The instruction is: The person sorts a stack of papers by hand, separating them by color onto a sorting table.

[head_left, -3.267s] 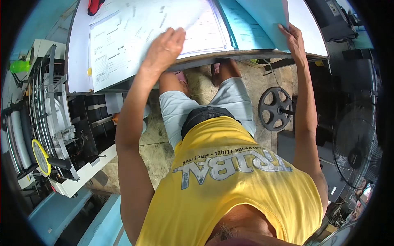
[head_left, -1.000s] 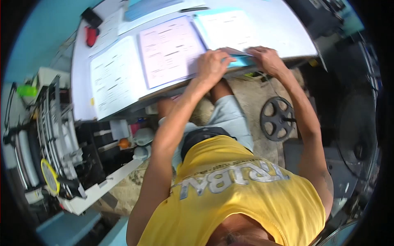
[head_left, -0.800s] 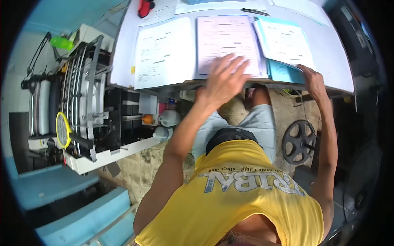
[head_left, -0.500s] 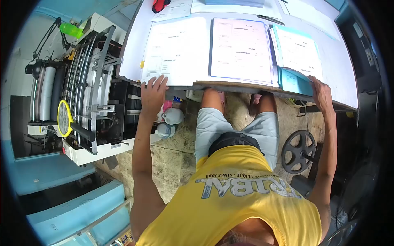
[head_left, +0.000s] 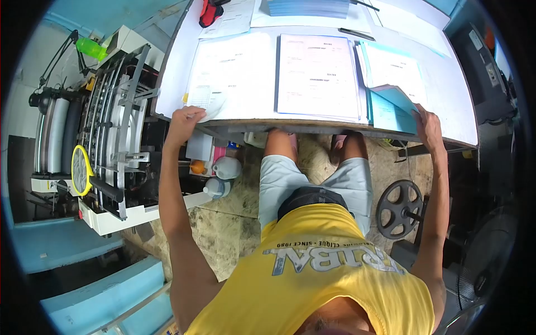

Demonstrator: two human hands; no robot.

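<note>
My left hand [head_left: 184, 123] pinches the lower left corner of a white printed sheet [head_left: 223, 72] at the table's front edge, and that corner curls up. At the right, my right hand [head_left: 429, 127] grips the lifted corner of the white sheets [head_left: 396, 64], which bend up over blue-green sheets [head_left: 391, 114]. Between the hands lies a stack of pinkish printed sheets [head_left: 318, 78], touched by neither hand.
The white table [head_left: 452, 106] has a thick blue paper stack [head_left: 307, 6], a black pen [head_left: 357, 34] and a red-and-black object [head_left: 209, 14] at its back. A roller machine [head_left: 111, 128] stands left, plastic bottles [head_left: 228, 167] below the table, a black wheel [head_left: 399, 209] at right.
My left hand has gone from spread fingers to a pinch on the sheet corner. My right hand has raised its sheet corner further. The whole view has shifted slightly.
</note>
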